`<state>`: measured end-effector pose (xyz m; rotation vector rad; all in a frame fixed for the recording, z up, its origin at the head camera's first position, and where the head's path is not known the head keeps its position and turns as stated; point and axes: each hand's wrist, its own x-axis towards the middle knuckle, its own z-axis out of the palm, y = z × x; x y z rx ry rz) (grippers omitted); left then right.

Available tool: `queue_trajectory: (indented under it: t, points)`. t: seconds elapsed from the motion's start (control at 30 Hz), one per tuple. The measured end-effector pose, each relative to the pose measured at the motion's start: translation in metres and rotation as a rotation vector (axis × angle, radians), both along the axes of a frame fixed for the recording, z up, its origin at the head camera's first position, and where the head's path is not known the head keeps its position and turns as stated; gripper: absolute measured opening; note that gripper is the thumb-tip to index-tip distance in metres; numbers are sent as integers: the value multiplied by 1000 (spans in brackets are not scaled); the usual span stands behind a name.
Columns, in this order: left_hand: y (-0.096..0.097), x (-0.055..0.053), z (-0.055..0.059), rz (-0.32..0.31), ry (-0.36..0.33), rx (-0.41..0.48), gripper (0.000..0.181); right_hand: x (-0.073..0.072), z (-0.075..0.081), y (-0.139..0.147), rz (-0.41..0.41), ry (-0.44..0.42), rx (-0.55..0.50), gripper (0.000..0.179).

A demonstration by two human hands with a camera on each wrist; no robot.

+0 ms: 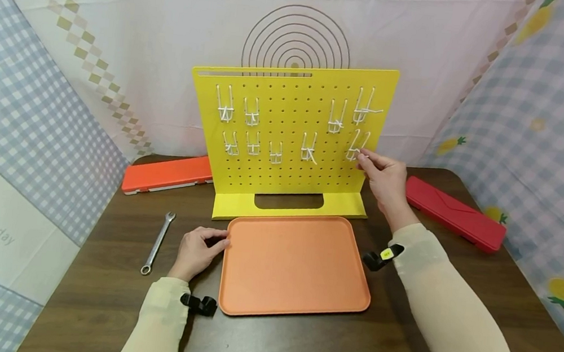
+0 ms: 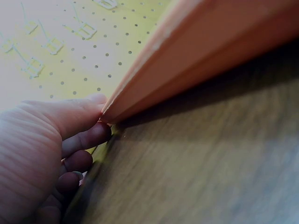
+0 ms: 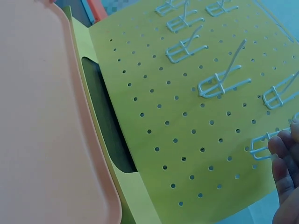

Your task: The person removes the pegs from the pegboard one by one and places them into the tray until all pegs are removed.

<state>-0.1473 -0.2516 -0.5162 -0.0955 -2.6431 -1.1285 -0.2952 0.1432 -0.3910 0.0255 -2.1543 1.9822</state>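
Note:
A yellow pegboard stands upright with several white wire hooks on it. My right hand is at the lower right hook, thumb and fingertips pinching its outer end; in the right wrist view the fingers cover part of this hook. An orange tray lies flat in front of the board, nothing on it. My left hand holds the tray's left edge near the far corner. Up close, the left wrist view has the thumb on the rim and the index finger below it.
A combination wrench lies left of my left hand. An orange-red case sits behind it, partly behind the board. Beyond my right forearm is a dark red case. Patterned cloths hang round the brown table.

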Motion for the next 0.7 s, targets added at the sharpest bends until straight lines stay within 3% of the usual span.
queue_trajectory:
  t: [0.2, 0.43, 0.7]
  points:
    - [1, 1, 2, 3, -6, 3, 20, 10, 0, 3, 33, 53, 36, 43]
    - [0, 0, -1, 8, -32, 4, 20, 30, -1, 8, 63, 130, 213, 40]
    - [0, 1, 0, 4, -5, 9, 20, 58, -10, 14, 114, 303, 376, 22]
